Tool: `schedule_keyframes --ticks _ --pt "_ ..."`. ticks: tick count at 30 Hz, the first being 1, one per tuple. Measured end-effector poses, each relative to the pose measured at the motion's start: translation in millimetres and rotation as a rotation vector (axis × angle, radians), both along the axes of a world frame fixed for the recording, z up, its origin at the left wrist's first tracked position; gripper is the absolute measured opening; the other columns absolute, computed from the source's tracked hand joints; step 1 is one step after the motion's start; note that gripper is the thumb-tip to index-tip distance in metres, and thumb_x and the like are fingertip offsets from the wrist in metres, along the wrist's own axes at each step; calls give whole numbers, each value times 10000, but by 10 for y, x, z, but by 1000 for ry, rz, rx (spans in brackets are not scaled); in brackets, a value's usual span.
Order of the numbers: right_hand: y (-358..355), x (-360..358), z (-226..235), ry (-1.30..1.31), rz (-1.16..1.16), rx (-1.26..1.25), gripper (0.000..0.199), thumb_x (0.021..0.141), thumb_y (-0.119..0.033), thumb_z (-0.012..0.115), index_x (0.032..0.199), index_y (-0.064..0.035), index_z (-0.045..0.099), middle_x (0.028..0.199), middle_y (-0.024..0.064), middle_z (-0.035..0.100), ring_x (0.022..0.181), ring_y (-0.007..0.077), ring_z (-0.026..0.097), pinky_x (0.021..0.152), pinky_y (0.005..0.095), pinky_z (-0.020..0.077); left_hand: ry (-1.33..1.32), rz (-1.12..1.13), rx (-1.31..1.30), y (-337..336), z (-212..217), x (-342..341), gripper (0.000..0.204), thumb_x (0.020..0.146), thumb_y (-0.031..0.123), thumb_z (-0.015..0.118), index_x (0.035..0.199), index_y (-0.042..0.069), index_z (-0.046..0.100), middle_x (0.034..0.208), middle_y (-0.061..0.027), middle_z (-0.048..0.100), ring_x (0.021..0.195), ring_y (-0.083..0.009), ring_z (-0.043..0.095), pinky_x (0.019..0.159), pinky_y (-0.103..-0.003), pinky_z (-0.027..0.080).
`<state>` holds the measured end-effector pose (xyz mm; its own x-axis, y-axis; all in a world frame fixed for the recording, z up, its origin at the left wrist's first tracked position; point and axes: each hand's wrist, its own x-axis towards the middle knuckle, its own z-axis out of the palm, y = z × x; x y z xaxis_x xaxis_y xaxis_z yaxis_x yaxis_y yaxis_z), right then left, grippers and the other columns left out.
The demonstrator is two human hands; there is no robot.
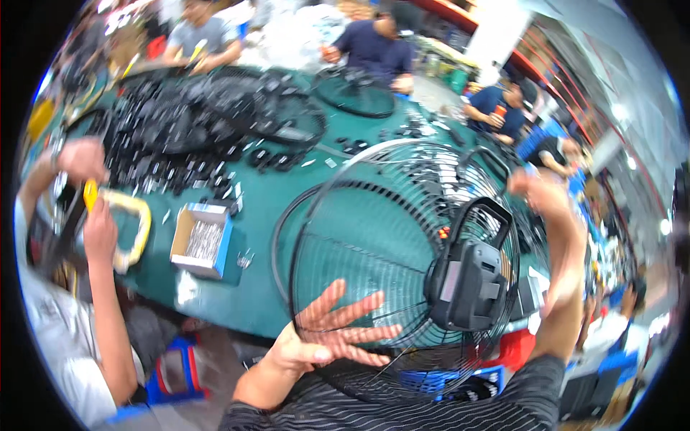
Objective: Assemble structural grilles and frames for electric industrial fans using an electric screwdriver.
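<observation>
A large black wire fan cage (374, 237) with a black motor housing and carry handle (471, 269) stands tilted in front of me, over the near edge of the green table (262, 208). My left hand (338, 334) is spread flat, fingers apart, against the lower front of the cage. My right hand (539, 194), blurred, grips the far right rim of the cage, with my forearm rising from the lower right.
A small open cardboard box of metal clips (203, 241) sits left of the fan. Piles of black fan grilles and parts (208, 122) cover the far table. A person at the left holds a yellow tool (90, 195). Other workers sit along the far side.
</observation>
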<state>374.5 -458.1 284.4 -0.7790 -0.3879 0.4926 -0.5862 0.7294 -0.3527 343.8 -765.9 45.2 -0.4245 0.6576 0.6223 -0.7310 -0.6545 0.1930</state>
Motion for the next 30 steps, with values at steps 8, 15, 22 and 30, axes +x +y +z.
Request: schedule_keyframes --ticks 8,15,22,30 --pt "-365 -178 -1223 -106 -102 270 1143 512 -450 890 1429 27 400 1476 294 370 1367 432 384 1122 502 294 -132 42 -124 -56 -307 -157 862 913 -63 558 1577 229 91 1630 -104 124 1441 -341 300 1087 -489 401" --pt "-377 -817 -1579 -250 -15 246 1026 499 -364 864 1366 31 482 1395 314 448 1287 433 477 1070 489 363 -165 767 -596 -360 -594 -304 814 887 41 656 1544 95 179 1500 -176 362 1285 -316 484 1046 -452 427" --pt "-397 -1295 -2070 -425 -20 198 1027 491 -346 848 1369 42 482 1406 297 452 1301 405 476 1087 456 353 773 1625 -1654 -805 -885 -702 598 816 259 708 1287 -62 529 1276 -214 539 1137 -400 527 979 -471 418" --pt "-355 -1486 -2194 -437 36 300 1031 484 -314 878 1384 -31 462 1391 341 413 1254 476 468 1012 543 394 994 1414 -1761 -661 -914 -821 520 763 134 660 1226 -87 570 1089 -175 568 994 -347 535 947 -533 405"
